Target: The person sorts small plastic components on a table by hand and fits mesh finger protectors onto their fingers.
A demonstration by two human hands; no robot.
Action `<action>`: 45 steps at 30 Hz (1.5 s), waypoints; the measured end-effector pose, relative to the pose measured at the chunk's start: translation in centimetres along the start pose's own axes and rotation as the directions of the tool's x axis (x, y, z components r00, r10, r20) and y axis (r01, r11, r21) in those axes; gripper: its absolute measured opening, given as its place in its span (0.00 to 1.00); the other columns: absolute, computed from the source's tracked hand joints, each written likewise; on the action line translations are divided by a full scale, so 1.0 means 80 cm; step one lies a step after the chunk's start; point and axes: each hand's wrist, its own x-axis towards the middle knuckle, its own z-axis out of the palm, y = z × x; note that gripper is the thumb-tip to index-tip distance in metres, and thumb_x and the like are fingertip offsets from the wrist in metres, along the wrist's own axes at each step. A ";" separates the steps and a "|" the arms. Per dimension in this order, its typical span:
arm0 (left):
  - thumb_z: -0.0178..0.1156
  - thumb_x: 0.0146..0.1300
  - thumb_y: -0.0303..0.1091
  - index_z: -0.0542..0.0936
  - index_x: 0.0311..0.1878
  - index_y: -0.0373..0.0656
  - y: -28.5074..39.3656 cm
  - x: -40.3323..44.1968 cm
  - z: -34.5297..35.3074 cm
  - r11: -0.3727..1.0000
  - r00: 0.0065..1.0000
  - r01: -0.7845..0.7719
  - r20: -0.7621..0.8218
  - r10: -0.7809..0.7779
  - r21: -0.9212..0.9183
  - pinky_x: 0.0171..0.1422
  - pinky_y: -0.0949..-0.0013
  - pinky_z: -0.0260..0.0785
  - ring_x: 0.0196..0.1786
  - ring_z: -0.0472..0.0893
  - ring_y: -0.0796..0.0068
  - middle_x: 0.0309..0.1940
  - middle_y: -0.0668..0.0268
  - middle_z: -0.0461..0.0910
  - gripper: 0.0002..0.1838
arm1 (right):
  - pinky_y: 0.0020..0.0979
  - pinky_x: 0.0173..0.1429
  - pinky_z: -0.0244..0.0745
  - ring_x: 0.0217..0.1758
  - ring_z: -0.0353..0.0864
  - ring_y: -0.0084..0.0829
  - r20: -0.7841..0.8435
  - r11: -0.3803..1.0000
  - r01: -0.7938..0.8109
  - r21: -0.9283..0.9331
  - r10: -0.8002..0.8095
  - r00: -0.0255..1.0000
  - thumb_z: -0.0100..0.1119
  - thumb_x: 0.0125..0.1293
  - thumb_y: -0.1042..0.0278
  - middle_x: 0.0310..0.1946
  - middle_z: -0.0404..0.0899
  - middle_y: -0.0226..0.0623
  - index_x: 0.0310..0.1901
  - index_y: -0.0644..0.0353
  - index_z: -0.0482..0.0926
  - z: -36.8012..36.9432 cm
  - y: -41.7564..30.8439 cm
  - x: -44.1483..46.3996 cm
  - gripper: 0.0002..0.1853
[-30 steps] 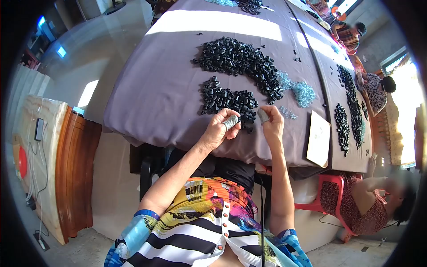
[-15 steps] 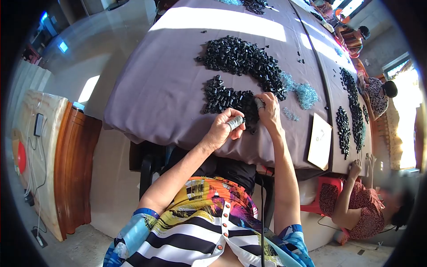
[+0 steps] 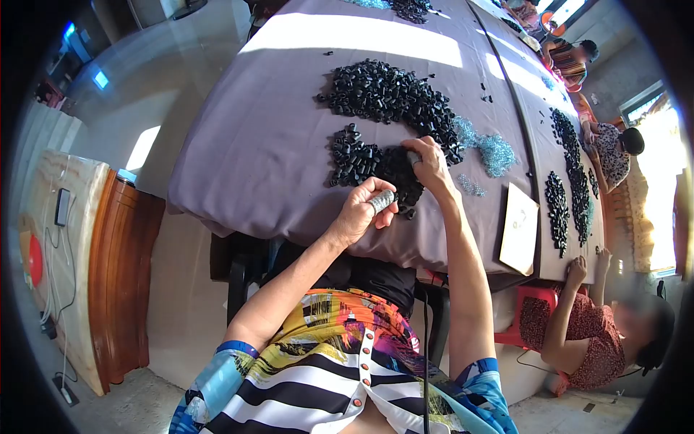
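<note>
My left hand [image 3: 361, 211] is closed in a pinch above the table's near edge, with grey wrapping round a finger or the thumb. Whatever sits between its fingertips is too small to make out. Ahead and to the right, my right hand [image 3: 432, 168] also has a wrapped digit. Its fingers curl down at the right end of the nearer pile of small black tube-like pieces [image 3: 354, 158], and the tips are hidden. A larger curved pile of similar black pieces [image 3: 387, 90] lies just beyond. Small heaps of clear bluish bits [image 3: 497, 155] lie right of my right hand.
A grey-mauve cloth [image 3: 238, 145] covers the table. A pale card [image 3: 520, 228] lies at right, near more black piles [image 3: 571, 173]. A person in a red patterned top [image 3: 578, 340] sits at the right side, with others farther along. A wooden cabinet [image 3: 119, 275] stands left.
My right hand has shifted slightly forward and left over the nearer black pile. My left hand has stayed almost in place.
</note>
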 end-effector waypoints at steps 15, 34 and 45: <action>0.48 0.65 0.26 0.71 0.42 0.41 -0.003 0.001 -0.002 1.000 1.000 -0.011 0.007 0.011 -0.021 0.21 0.78 0.62 0.21 0.72 0.79 0.27 0.62 0.77 0.05 | 0.37 0.47 0.69 0.42 0.74 0.44 -0.044 0.996 -0.076 -0.040 0.074 0.996 0.56 0.50 0.80 0.34 0.74 0.44 0.37 0.62 0.77 -0.017 0.013 -0.024 0.11; 0.48 0.65 0.27 0.71 0.43 0.41 0.000 0.000 0.000 1.000 1.000 0.000 -0.008 0.000 0.000 0.21 0.78 0.61 0.22 0.73 0.79 0.27 0.62 0.77 0.05 | 0.40 0.42 0.71 0.37 0.75 0.45 -0.057 0.978 -0.084 -0.193 0.074 0.996 0.58 0.50 0.74 0.31 0.75 0.44 0.33 0.62 0.78 -0.013 0.009 -0.017 0.07; 0.47 0.65 0.26 0.71 0.44 0.41 -0.001 0.001 -0.002 0.999 1.000 0.004 -0.010 -0.005 -0.047 0.22 0.78 0.62 0.23 0.74 0.78 0.28 0.62 0.77 0.06 | 0.30 0.33 0.69 0.26 0.75 0.31 -0.338 0.970 -0.154 0.186 0.211 0.917 0.55 0.57 0.75 0.23 0.76 0.39 0.36 0.62 0.75 -0.029 -0.032 -0.057 0.05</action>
